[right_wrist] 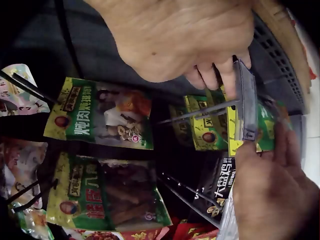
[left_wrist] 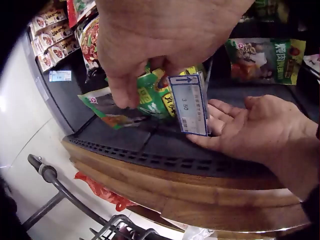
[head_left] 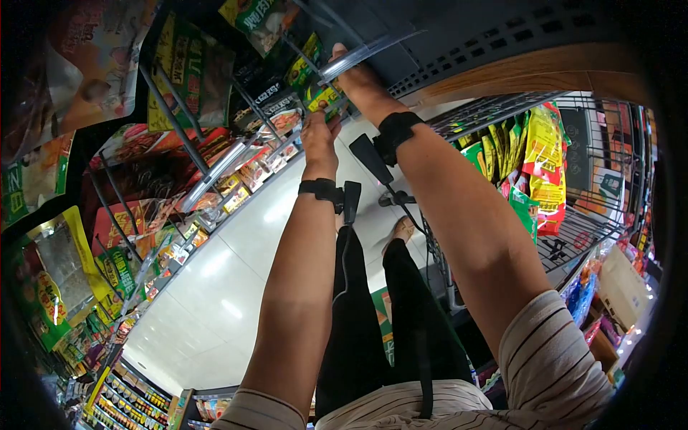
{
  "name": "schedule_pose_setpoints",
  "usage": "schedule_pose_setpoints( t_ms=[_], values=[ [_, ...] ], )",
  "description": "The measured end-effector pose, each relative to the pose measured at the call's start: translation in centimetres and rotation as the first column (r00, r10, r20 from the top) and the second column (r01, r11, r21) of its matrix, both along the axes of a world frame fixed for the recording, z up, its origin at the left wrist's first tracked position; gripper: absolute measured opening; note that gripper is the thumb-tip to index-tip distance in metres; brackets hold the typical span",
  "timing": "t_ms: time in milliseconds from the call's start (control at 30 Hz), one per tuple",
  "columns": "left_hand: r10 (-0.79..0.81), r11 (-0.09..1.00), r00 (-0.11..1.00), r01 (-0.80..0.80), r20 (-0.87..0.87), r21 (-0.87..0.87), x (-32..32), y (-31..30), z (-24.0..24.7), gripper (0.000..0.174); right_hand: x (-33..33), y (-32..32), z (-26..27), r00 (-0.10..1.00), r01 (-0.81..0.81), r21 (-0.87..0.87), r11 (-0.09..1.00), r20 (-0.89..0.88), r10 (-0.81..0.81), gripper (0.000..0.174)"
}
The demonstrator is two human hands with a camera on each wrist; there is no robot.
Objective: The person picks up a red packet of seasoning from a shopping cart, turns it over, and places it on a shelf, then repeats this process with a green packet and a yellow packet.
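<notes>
At the end of a shelf hook, my left hand holds a green-and-yellow food packet between thumb and fingers. A clear part of this packet sticks out past the thumb in the left wrist view. The hook's price tag stands in front of the packet and partly covers it. On the tag's other side is my right hand, its fingers loosely extended at the tag's edge and its thumb apart. In the right wrist view, these fingertips reach behind the tag holder, beside more yellow-and-green packets on the hook.
Neighbouring hooks carry packets of dried food and a black packet. A wooden shelf edge runs below the dark perforated shelf. On the right, a wire shopping cart holds several yellow, red and green packets.
</notes>
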State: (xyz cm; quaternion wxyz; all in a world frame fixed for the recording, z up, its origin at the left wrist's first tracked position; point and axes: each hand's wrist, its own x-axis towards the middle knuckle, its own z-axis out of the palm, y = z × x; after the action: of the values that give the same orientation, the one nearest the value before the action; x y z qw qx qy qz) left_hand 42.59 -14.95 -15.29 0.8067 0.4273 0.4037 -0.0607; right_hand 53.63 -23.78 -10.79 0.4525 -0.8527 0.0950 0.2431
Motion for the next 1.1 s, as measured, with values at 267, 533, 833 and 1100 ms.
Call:
schedule_pose_setpoints(
  t_ms=[267, 533, 833, 1100],
  values=[
    [0.030, 0.999, 0.999, -0.031, 0.023, 0.035, 0.2, -0.3, 0.9, 0.035, -0.8, 0.0, 2.1, 0.999, -0.014, 0.024, 1.000, 0.043, 0.013, 0.074],
    [-0.194, 0.954, 0.958, 0.133, 0.213, 0.269, -0.3, 0.1, -1.7, 0.037, -1.4, 0.6, 2.3, 0.985, 0.051, -0.070, 0.996, 0.166, -0.039, 0.077],
    [0.034, 0.998, 0.999, -0.033, 0.028, -0.058, 0.3, -0.2, 0.7, 0.036, -0.6, -0.1, 1.4, 0.999, -0.041, 0.000, 0.999, 0.036, 0.041, 0.074],
    [0.120, 0.989, 0.989, -0.111, 0.084, -0.099, 0.8, -0.3, -0.1, 0.035, -0.3, -0.1, -0.5, 0.989, -0.062, 0.036, 0.997, 0.140, 0.056, 0.069]
  ],
)
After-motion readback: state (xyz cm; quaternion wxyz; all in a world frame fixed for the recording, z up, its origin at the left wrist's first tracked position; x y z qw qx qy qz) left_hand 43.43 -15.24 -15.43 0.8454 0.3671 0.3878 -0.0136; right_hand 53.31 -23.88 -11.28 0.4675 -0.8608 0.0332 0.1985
